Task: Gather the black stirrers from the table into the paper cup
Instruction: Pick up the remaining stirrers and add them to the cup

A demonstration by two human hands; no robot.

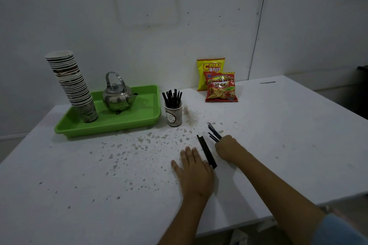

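Right hand (pixel 227 148) grip closed round stirrer bunch (pixel 214 133). Left hand (pixel 194 171) flat, fingers spread, beside loose stirrers (pixel 207 152) on table (pixel 278 145). Paper cup (pixel 173 114) holds more.

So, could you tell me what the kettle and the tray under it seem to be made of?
The kettle looks like polished metal, probably steel: its round body mirrors the green around it. The tray looks like moulded plastic: uniform bright green, soft sheen, rounded rim.

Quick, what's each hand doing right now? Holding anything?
Left hand: open, flat on the table, holding nothing, beside the loose stirrers.
Right hand: closed around a bunch of black stirrers.
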